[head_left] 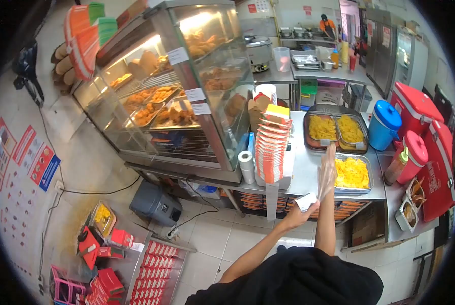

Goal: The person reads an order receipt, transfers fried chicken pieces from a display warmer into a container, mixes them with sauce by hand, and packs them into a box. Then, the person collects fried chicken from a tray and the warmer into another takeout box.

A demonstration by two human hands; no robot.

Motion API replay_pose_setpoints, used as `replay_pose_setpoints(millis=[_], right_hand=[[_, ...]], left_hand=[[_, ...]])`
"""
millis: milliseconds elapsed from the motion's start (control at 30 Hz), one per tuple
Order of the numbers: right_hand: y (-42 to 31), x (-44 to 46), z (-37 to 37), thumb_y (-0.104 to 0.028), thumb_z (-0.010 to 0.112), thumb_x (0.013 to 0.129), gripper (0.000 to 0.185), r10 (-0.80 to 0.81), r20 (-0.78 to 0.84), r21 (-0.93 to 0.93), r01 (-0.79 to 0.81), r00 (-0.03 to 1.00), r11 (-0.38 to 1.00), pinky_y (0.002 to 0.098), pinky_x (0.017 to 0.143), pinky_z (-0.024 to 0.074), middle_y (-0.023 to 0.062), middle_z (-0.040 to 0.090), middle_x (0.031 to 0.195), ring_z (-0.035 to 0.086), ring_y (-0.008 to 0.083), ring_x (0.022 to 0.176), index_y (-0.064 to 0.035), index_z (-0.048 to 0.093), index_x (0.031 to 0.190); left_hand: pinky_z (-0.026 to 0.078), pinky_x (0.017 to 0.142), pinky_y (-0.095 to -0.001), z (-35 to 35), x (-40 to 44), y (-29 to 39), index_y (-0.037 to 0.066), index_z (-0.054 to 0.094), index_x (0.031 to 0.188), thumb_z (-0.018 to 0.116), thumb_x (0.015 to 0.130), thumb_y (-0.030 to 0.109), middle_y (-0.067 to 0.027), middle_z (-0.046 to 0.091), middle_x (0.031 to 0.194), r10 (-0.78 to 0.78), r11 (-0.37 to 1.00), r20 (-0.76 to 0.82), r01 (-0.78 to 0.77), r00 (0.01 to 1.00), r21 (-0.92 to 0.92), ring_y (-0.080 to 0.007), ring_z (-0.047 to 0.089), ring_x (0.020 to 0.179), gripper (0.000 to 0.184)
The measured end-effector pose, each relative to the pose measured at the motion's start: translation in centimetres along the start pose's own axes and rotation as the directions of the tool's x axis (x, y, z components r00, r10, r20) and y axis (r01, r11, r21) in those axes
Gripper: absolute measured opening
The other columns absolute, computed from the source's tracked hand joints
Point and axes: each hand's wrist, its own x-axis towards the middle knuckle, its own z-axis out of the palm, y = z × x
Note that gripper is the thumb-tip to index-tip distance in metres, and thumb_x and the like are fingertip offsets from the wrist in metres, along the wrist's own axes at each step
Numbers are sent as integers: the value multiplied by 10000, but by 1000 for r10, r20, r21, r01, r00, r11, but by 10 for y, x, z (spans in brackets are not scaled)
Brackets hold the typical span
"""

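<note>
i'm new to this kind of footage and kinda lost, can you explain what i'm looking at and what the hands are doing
There is no machine here: a person works with their own two hands. The one picture comes from a camera worn on the head, looking forward and down. The left hand holds a small white item, perhaps a paper container. The right hand, in a clear plastic glove, reaches toward a dark tray with two batches of yellow food; whether it touches anything is unclear. Also on the metal counter are a metal tray of brighter food, stacked cartons and a blue jug.
</note>
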Motion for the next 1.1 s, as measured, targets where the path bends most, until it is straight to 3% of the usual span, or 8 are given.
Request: replay_pose_setpoints(millis=[233,367,533,600,733,833,967,1100], right_hand=[[-58,105,116,-345,570,766,395,18,674,-691,622,739,367,343,908,382,128,531,1132,500,266,1050,-94,556,1071],[-46,137,136,-295,558,752,293,257,647,-759,570,718,315,380,802,435,153,601,943,567,297,877,-116,602,980],[26,188,119,-176,548,798,232,-245,477,-422,465,844,778,299,724,460,54,628,900,581,154,798,-29,633,956],[-21,188,135,-135,557,809,216,-585,264,-519,624,767,584,303,756,460,63,619,957,580,169,820,-17,619,978],[-130,129,136,-174,533,838,236,-254,205,-273,305,945,913,259,609,449,98,613,876,558,139,710,-16,593,1003],[-158,60,154,-126,576,802,184,-219,236,-368,295,947,882,251,582,438,99,599,838,556,141,687,3,590,933],[-82,-17,243,-115,627,751,150,-399,479,-337,584,782,738,280,547,425,103,578,713,545,179,608,2,595,839],[-25,-58,370,-93,622,751,90,183,795,-451,361,578,817,279,557,426,69,580,688,537,143,619,-6,597,748]], left_hand=[[396,806,-310,-114,55,74,14,529,1000,406,870,62,-103,555,902,293,879,-411,-74,863,471,-217,533,871,185],[382,822,-390,-163,132,75,14,535,1010,463,802,101,-153,577,896,626,354,-100,-168,773,920,-330,540,880,237],[436,668,-440,-163,158,49,47,631,789,522,674,164,-157,609,776,-93,-3,-99,99,991,995,-299,595,742,197],[453,645,-437,-160,155,-10,-3,626,728,528,650,139,-170,613,771,-60,140,-212,218,976,966,-289,600,711,188],[414,788,-459,-163,128,27,11,529,982,477,659,23,-207,571,924,330,443,-231,66,915,894,-399,523,894,327],[422,742,-335,-173,88,80,8,510,1009,484,867,200,-110,555,976,331,943,-725,-229,604,240,-195,554,853,240],[387,838,-299,-232,-32,89,16,467,1140,492,886,251,-61,524,1051,254,967,-498,-197,829,165,-137,473,1008,346],[381,865,-285,-273,-154,43,-4,425,1207,541,864,212,-53,492,1131,-21,985,-782,-121,622,-123,-138,453,1035,422]])
